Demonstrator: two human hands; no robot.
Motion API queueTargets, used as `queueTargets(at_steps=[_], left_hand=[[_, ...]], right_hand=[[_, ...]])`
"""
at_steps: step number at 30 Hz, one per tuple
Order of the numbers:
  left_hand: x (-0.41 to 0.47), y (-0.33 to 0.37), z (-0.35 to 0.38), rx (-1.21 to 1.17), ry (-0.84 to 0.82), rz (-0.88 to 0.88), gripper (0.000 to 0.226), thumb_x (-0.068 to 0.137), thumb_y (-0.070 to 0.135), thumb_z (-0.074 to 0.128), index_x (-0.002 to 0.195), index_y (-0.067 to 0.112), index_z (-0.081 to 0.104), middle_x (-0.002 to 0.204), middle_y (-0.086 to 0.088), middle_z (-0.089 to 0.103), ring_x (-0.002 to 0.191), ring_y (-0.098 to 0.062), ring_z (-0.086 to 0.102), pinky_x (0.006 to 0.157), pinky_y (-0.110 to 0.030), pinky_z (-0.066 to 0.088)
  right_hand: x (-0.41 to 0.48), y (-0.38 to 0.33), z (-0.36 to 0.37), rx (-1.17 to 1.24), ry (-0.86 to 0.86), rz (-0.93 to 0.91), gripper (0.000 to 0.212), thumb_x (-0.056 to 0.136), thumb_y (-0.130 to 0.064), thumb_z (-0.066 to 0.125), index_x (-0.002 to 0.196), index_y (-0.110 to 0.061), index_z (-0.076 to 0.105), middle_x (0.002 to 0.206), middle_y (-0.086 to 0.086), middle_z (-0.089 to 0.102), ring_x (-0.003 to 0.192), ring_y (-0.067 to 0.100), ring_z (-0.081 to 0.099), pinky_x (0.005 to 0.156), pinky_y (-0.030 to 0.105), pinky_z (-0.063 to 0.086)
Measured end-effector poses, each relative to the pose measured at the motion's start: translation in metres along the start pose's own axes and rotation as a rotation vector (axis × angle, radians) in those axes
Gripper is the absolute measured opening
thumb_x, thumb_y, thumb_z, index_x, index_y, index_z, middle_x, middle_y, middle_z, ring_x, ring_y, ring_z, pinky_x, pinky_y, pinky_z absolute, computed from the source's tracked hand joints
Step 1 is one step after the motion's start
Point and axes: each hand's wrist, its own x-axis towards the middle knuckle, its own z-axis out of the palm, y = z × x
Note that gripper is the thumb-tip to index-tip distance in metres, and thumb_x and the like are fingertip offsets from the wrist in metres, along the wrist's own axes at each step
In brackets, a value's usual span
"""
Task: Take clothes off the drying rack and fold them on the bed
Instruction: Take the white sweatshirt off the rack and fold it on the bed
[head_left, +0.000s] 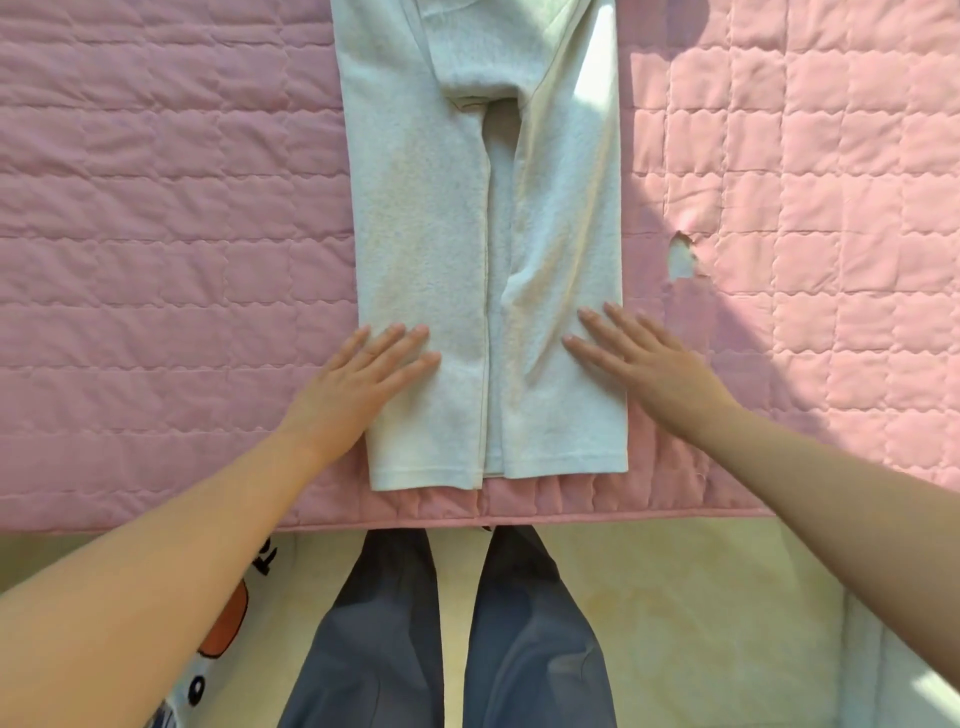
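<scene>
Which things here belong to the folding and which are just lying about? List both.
In the job: white garment, laid flat on the pink quilt; left hand and right hand, both flat on its lower part.
Lying about: tear in the quilt; printed mat; floor; the person's blue trousers.

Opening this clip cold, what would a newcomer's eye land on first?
A pale garment lies flat and lengthwise in the middle of the pink quilted bed cover, its hem near the bed's front edge. The left hand and right hand press flat on its lower corners, fingers straight. To the right, in the sunlit part of the cover, a small worn patch shows white.
</scene>
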Motion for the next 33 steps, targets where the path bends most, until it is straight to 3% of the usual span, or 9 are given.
queueTargets(at_steps=[3,6,11,16,24,27,30,31,33], left_hand=[[0.008,-0.018,-0.005,0.025,-0.02,-0.012,0.096,0.077,-0.017,0.044,0.154,0.03,0.014,0.162,-0.001,0.01,0.148,-0.016,-0.005,0.122,-0.041,-0.002],[0.021,-0.021,-0.012,-0.021,-0.038,-0.061,0.086,0.078,-0.013,0.031,0.153,0.029,0.017,0.161,-0.002,0.014,0.148,-0.02,0.006,0.12,-0.037,-0.008],[0.036,-0.016,-0.022,-0.108,-0.078,-0.138,0.082,0.081,-0.011,0.022,0.153,0.028,0.018,0.162,0.0,0.01,0.149,-0.021,0.006,0.121,-0.043,-0.003],[0.036,-0.011,-0.032,-0.203,-0.142,-0.17,0.082,0.087,-0.011,0.031,0.15,0.038,0.019,0.162,0.005,0.0,0.148,-0.014,-0.01,0.118,-0.044,-0.016],[-0.008,0.01,-0.037,-0.402,-0.314,-0.217,0.09,0.082,-0.016,0.033,0.144,0.05,0.026,0.157,0.017,-0.003,0.146,-0.008,-0.014,0.117,-0.045,-0.017],[-0.014,0.013,-0.052,-0.609,-0.481,-0.262,0.054,0.097,0.017,0.029,0.138,0.051,0.037,0.156,0.015,0.017,0.148,-0.01,0.007,0.119,-0.044,-0.009],[0.004,0.004,-0.092,-0.968,-0.497,-0.524,0.046,0.09,0.053,0.04,0.124,0.026,0.055,0.127,0.001,0.058,0.12,-0.012,0.045,0.102,-0.025,0.031],[0.014,-0.002,-0.104,-1.138,-0.486,-0.638,0.047,0.09,0.058,0.048,0.123,0.024,0.051,0.118,0.002,0.06,0.112,-0.01,0.047,0.093,-0.02,0.033],[0.033,-0.021,-0.109,-1.372,-0.436,-0.775,0.079,0.067,0.087,0.049,0.118,0.027,0.057,0.117,0.0,0.066,0.108,-0.012,0.057,0.098,-0.026,0.039]], right_hand=[[0.013,0.022,-0.005,-0.085,-0.01,-0.014,0.072,0.084,0.001,0.022,0.151,-0.023,0.023,0.156,0.012,0.028,0.14,0.038,0.032,0.112,0.053,0.031],[0.029,0.025,-0.006,-0.103,0.002,-0.034,0.07,0.085,0.0,0.018,0.151,-0.022,0.024,0.157,0.011,0.025,0.142,0.036,0.03,0.114,0.051,0.027],[0.044,0.001,-0.012,0.03,-0.063,-0.035,0.08,0.085,0.002,0.033,0.153,-0.033,0.011,0.162,0.004,0.005,0.148,0.03,0.007,0.12,0.048,0.006],[0.046,-0.01,-0.02,0.264,-0.128,0.077,0.08,0.092,-0.002,0.047,0.149,-0.046,0.012,0.162,-0.007,-0.006,0.149,0.022,-0.009,0.119,0.043,-0.003],[0.017,-0.024,-0.04,0.518,-0.333,0.087,0.091,0.081,0.013,0.037,0.148,-0.047,0.021,0.16,-0.013,-0.006,0.148,0.014,-0.012,0.119,0.048,0.0],[0.008,-0.027,-0.05,0.693,-0.45,0.152,0.049,0.097,-0.036,0.037,0.146,-0.039,0.033,0.156,-0.016,0.01,0.146,0.008,0.006,0.119,0.042,0.006],[0.01,-0.015,-0.073,1.065,-0.392,0.439,0.026,0.102,-0.029,0.044,0.126,-0.024,0.053,0.138,-0.005,0.048,0.124,0.01,0.043,0.106,0.03,0.032],[0.014,-0.009,-0.077,1.23,-0.314,0.554,0.023,0.098,-0.032,0.051,0.12,-0.026,0.053,0.128,-0.005,0.054,0.115,0.01,0.05,0.102,0.029,0.037],[0.025,0.008,-0.078,1.474,-0.207,0.733,0.054,0.081,-0.056,0.061,0.123,-0.022,0.056,0.12,-0.007,0.062,0.107,0.01,0.06,0.098,0.03,0.044]])
